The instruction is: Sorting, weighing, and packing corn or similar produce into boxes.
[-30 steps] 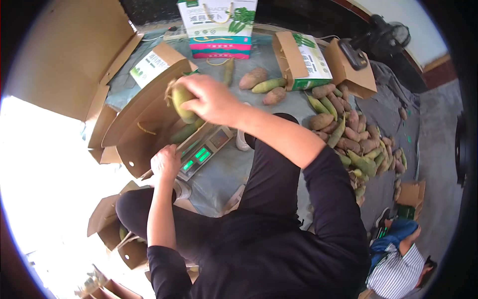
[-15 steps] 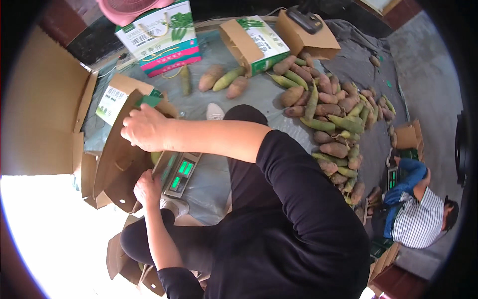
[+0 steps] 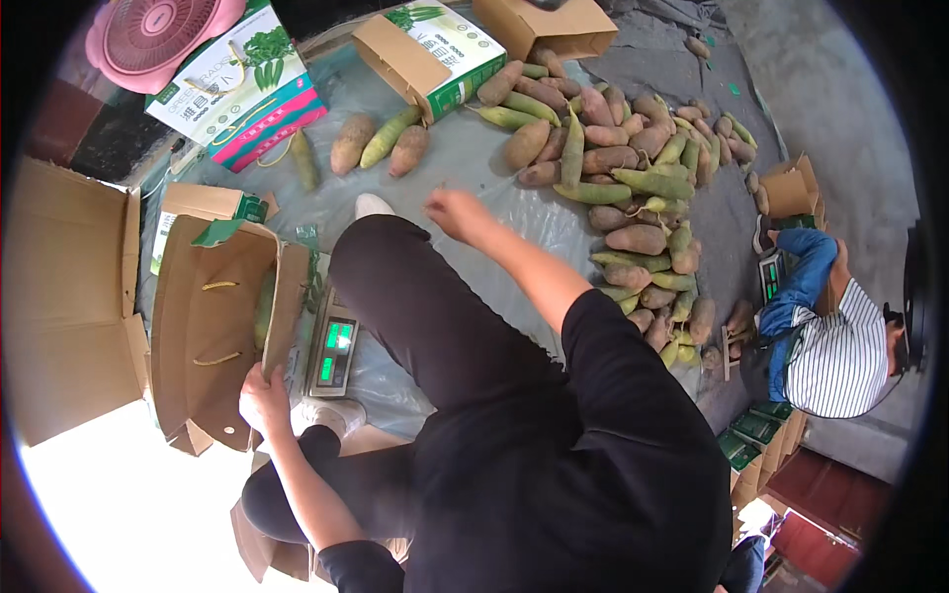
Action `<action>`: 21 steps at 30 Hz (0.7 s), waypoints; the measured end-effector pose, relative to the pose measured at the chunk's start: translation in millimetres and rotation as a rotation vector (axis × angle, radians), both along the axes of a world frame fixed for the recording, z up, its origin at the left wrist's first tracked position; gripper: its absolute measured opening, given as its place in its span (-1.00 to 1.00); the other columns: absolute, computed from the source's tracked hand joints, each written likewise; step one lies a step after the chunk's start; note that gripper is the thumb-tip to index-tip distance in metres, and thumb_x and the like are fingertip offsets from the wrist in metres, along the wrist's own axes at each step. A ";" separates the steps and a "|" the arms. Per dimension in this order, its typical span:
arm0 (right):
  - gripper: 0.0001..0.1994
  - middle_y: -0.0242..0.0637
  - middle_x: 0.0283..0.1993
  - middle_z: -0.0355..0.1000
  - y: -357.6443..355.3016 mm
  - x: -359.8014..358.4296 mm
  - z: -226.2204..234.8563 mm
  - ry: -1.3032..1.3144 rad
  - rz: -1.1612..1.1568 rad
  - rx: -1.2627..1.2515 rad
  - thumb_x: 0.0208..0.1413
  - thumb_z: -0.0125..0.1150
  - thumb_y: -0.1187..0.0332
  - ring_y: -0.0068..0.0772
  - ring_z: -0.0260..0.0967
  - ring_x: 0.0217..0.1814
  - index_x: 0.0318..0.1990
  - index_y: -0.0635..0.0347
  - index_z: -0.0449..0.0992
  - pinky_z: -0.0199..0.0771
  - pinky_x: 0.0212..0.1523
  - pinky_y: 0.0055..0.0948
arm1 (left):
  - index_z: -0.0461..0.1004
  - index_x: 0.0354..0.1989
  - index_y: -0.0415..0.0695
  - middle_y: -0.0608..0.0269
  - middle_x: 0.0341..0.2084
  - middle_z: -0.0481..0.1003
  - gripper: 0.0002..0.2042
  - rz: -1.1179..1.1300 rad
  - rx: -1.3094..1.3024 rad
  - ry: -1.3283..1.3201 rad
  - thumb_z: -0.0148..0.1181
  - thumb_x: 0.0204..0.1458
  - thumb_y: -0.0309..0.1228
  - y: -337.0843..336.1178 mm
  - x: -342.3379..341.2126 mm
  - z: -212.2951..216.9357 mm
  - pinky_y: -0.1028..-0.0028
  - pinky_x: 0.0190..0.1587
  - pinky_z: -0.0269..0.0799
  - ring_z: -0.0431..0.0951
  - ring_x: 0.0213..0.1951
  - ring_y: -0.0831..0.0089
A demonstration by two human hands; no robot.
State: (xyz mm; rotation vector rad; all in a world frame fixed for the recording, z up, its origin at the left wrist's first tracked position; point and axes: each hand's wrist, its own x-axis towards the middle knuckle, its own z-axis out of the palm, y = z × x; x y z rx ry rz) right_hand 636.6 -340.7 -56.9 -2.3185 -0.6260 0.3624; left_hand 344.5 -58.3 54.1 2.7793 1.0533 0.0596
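Open cardboard carton (image 3: 213,326) on the grey sheet (image 3: 465,168), tilted up on its side beside a small scale (image 3: 333,351) with a lit green display, two yellow handle straps showing on the brown flap. Gripped at the lower edge by the left hand (image 3: 265,400), fingers curled over the flap rim. Right hand (image 3: 457,212) stretched out above the sheet toward the heap of long produce (image 3: 633,188), green and brown-pink pieces piled together; hand loosely half-open, holding nothing, not touching any piece. Three loose pieces (image 3: 381,143) lying apart from the heap, nearer the top left, with one slim green one (image 3: 303,158) just beside a flat printed gift box (image 3: 242,84). A second printed carton (image 3: 425,59) lying on its side at the edge of the heap. Pink fan (image 3: 158,35) at the top left rim. Large plain flattened box (image 3: 64,296) to the left of the held carton. At right, well apart, another person in a striped shirt (image 3: 840,356) crouching beside a second small scale (image 3: 771,277) and a small open box (image 3: 796,188).
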 end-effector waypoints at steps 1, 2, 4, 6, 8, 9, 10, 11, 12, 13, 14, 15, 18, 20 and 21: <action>-0.83 -0.06 -0.32 0.45 -17.9 -14.4 -20.6 0.073 -0.015 -0.088 -0.07 0.12 0.33 -0.03 0.40 -0.23 -0.31 0.17 0.51 0.39 -0.21 -0.15 | 0.48 -0.42 -0.12 0.07 -0.53 0.50 -0.83 0.004 0.005 0.010 0.19 -0.13 -0.30 0.0 -3.0 1.4 0.23 -0.36 0.39 0.51 -0.43 0.08; -0.83 -0.05 -0.32 0.45 -40.2 -25.7 -45.2 0.096 0.053 -0.218 -0.04 0.07 0.32 0.00 0.40 -0.23 -0.34 0.18 0.50 0.39 -0.21 -0.14 | 0.48 -0.42 -0.12 0.08 -0.53 0.50 -0.83 0.007 0.015 0.016 0.19 -0.13 -0.30 -1.2 -2.6 2.6 0.23 -0.36 0.40 0.51 -0.43 0.08; -0.81 0.00 -0.34 0.45 -88.8 -45.5 -101.0 0.114 0.154 -0.437 -0.01 0.00 0.31 0.04 0.40 -0.24 -0.37 0.20 0.50 0.38 -0.21 -0.11 | 0.48 -0.42 -0.12 0.08 -0.53 0.50 -0.83 -0.005 0.019 0.024 0.19 -0.12 -0.29 -5.7 3.6 3.8 0.23 -0.35 0.40 0.51 -0.44 0.09; -0.81 0.03 -0.33 0.44 -132.9 -68.7 -146.7 0.151 0.108 -0.509 -0.02 0.01 0.32 0.05 0.39 -0.24 -0.38 0.23 0.50 0.38 -0.20 -0.11 | 0.48 -0.41 -0.13 0.07 -0.52 0.50 -0.82 -0.004 0.007 0.012 0.18 -0.12 -0.29 -7.9 6.9 2.8 0.23 -0.35 0.39 0.50 -0.42 0.08; -0.82 0.04 -0.31 0.44 -165.0 -84.8 -173.8 0.191 0.028 -0.490 -0.04 0.03 0.34 0.06 0.39 -0.23 -0.39 0.25 0.50 0.39 -0.20 -0.12 | 0.48 -0.41 -0.14 0.06 -0.51 0.49 -0.81 -0.026 0.023 0.006 0.18 -0.12 -0.29 -5.2 4.0 -3.5 0.22 -0.34 0.39 0.50 -0.41 0.06; -0.82 0.02 -0.30 0.45 -181.1 -89.6 -184.8 0.205 -0.132 -0.418 -0.07 0.07 0.34 0.05 0.40 -0.22 -0.38 0.24 0.51 0.40 -0.19 -0.14 | 0.47 -0.40 -0.15 0.05 -0.50 0.49 -0.80 -0.047 0.040 -0.007 0.18 -0.12 -0.28 -4.5 5.5 -5.7 0.22 -0.34 0.38 0.50 -0.40 0.05; -0.82 0.01 -0.29 0.46 -184.1 -89.9 -186.0 0.214 -0.274 -0.338 -0.10 0.12 0.34 0.03 0.41 -0.21 -0.38 0.24 0.52 0.41 -0.18 -0.15 | 0.47 -0.39 -0.17 0.03 -0.48 0.49 -0.78 -0.017 -0.005 0.024 0.18 -0.12 -0.27 -1.9 1.4 -2.8 0.22 -0.34 0.38 0.49 -0.39 0.04; -0.82 0.01 -0.29 0.46 -187.6 -82.5 -187.6 0.215 -0.264 -0.333 -0.10 0.12 0.34 0.03 0.41 -0.21 -0.38 0.24 0.52 0.41 -0.18 -0.15 | 0.47 -0.39 -0.17 0.03 -0.48 0.49 -0.78 -0.007 0.000 0.025 0.18 -0.12 -0.27 -0.3 -2.2 -1.2 0.22 -0.34 0.38 0.49 -0.39 0.04; -0.81 -0.01 -0.28 0.46 -188.1 -69.6 -183.4 0.253 -0.287 -0.386 -0.13 0.17 0.34 0.01 0.41 -0.19 -0.34 0.23 0.52 0.41 -0.17 -0.18 | 0.46 -0.39 -0.18 0.03 -0.48 0.49 -0.78 -0.003 0.019 0.027 0.18 -0.12 -0.28 0.9 -5.1 -0.6 0.22 -0.34 0.38 0.49 -0.39 0.05; -0.78 -0.03 -0.28 0.47 -196.8 -56.7 -183.1 0.289 -0.320 -0.444 -0.16 0.22 0.34 -0.01 0.42 -0.18 -0.31 0.22 0.52 0.41 -0.15 -0.21 | 0.46 -0.40 -0.19 0.03 -0.49 0.49 -0.78 -0.009 0.030 0.026 0.19 -0.12 -0.29 0.4 -4.1 -1.7 0.22 -0.34 0.37 0.49 -0.39 0.05; -0.78 -0.03 -0.28 0.47 -205.4 -45.9 -182.4 0.291 -0.321 -0.446 -0.16 0.22 0.34 -0.01 0.42 -0.18 -0.31 0.22 0.52 0.41 -0.15 -0.21 | 0.46 -0.40 -0.19 0.03 -0.49 0.49 -0.78 -0.010 0.029 0.028 0.19 -0.12 -0.29 1.2 -3.8 -2.7 0.22 -0.34 0.37 0.49 -0.39 0.05; -0.74 -0.05 -0.27 0.48 -225.1 -33.9 -184.4 0.261 -0.483 -0.352 -0.16 0.25 0.33 -0.04 0.42 -0.16 -0.26 0.21 0.51 0.41 -0.13 -0.23 | 0.45 -0.40 -0.20 0.02 -0.49 0.49 -0.78 -0.030 -0.006 0.025 0.20 -0.13 -0.30 0.3 1.0 -7.2 0.22 -0.34 0.37 0.49 -0.39 0.04; -0.66 -0.07 -0.23 0.48 -236.5 2.5 -169.4 0.240 -0.654 -0.296 -0.16 0.28 0.31 -0.09 0.42 -0.13 -0.17 0.19 0.48 0.40 -0.10 -0.27 | 0.45 -0.40 -0.21 0.01 -0.49 0.48 -0.78 -0.027 -0.028 0.016 0.21 -0.14 -0.32 4.1 -0.1 -9.2 0.23 -0.34 0.37 0.49 -0.39 0.04; -0.62 -0.08 -0.20 0.48 -235.8 25.3 -151.4 0.245 -0.676 -0.343 -0.15 0.28 0.32 -0.11 0.42 -0.11 -0.12 0.19 0.45 0.39 -0.08 -0.29 | 0.45 -0.39 -0.22 0.01 -0.48 0.49 -0.78 0.008 -0.039 0.032 0.21 -0.15 -0.33 8.4 -4.1 -9.4 0.23 -0.33 0.37 0.49 -0.39 0.04; -0.58 -0.08 -0.17 0.47 -239.4 35.1 -145.1 0.229 -0.706 -0.362 -0.15 0.29 0.31 -0.12 0.41 -0.09 -0.08 0.21 0.42 0.38 -0.06 -0.31 | 0.45 -0.39 -0.22 0.01 -0.48 0.49 -0.78 0.010 -0.038 0.032 0.21 -0.15 -0.33 12.9 -7.9 -13.6 0.23 -0.33 0.37 0.49 -0.39 0.04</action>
